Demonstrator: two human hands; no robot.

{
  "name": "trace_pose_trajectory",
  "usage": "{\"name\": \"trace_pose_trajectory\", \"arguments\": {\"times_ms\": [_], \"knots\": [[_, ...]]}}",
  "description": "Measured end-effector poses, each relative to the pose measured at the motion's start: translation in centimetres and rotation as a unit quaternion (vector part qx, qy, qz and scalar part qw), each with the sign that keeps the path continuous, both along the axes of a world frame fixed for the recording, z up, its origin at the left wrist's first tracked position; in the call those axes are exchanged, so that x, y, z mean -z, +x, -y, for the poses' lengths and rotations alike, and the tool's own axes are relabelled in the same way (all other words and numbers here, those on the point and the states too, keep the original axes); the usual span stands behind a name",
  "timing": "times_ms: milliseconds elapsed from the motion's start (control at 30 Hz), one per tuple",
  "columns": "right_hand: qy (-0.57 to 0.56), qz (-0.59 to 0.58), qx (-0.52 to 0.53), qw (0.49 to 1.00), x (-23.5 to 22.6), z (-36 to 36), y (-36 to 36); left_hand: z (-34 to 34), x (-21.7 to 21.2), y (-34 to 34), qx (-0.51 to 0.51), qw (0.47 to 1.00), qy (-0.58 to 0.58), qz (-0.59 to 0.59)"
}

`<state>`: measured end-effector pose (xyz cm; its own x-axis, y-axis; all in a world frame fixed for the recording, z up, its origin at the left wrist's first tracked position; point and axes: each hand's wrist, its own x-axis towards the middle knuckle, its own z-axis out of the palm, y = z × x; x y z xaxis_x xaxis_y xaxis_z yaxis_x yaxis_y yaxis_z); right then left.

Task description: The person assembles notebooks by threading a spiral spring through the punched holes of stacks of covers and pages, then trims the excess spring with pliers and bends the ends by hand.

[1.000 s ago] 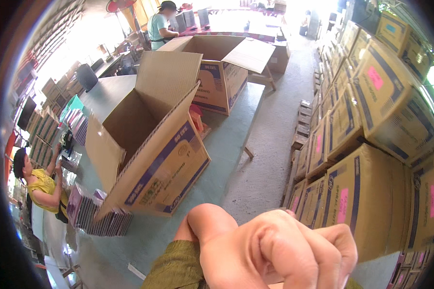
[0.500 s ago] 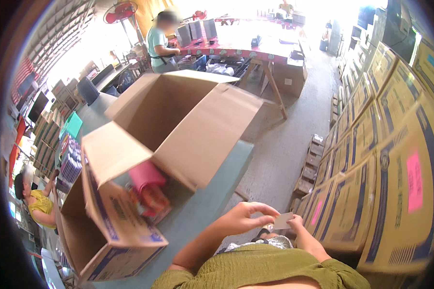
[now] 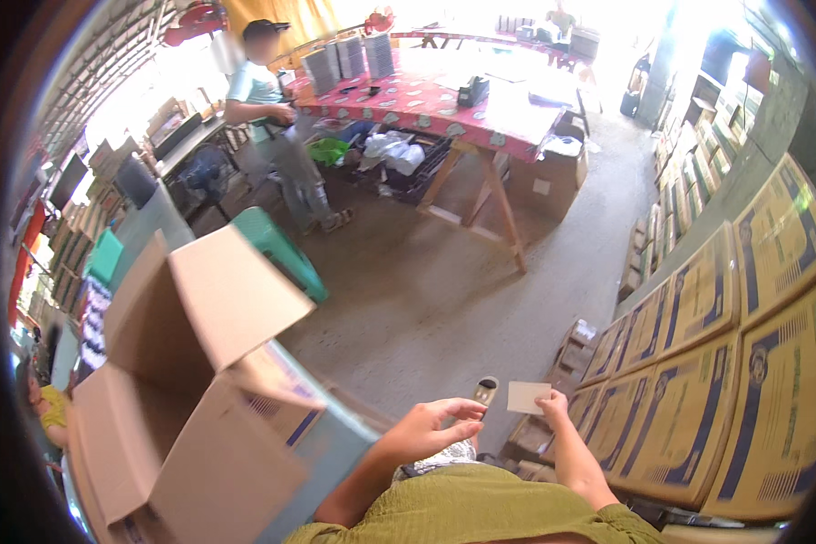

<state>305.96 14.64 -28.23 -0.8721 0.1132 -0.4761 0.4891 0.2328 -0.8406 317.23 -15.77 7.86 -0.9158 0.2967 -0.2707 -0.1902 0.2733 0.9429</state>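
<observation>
Card (image 3: 528, 396), small and pale, sits pinched in the right hand (image 3: 553, 406), fingers (image 3: 546, 400) clamped on its edge, held up before the chest. Half a second ago both hands were bunched low together; now they have parted. The left hand (image 3: 431, 428) hovers just beside it, fingers loosely apart, holding nothing, near a small grey object (image 3: 486, 390) I cannot identify. Left of them the open cardboard box (image 3: 199, 399) shows its flaps; its inside is hidden. Closed stacked cartons (image 3: 743, 363) stand to the right.
</observation>
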Motion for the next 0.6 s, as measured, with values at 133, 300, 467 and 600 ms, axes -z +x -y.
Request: {"name": "trace_pose_trajectory", "arguments": {"times_ms": [133,300,467,600], "knots": [[0.161,0.066,0.004,0.985,3.6,-8.9,-6.8,-1.3,1.1,-12.0,-0.099,0.995,-0.017,-0.028],[0.263,0.198,0.05,0.943,4.3,-17.7,-10.6,-3.0,-1.8,-27.4,-0.054,0.998,-0.037,-0.022],[0.193,0.22,0.186,0.938,2.0,-19.9,-14.8,-9.0,0.3,-45.5,0.116,0.985,-0.076,-0.098],[0.205,0.224,0.164,0.939,6.3,-24.0,-18.7,-16.1,3.3,-57.9,0.272,0.937,-0.176,-0.127]]}}
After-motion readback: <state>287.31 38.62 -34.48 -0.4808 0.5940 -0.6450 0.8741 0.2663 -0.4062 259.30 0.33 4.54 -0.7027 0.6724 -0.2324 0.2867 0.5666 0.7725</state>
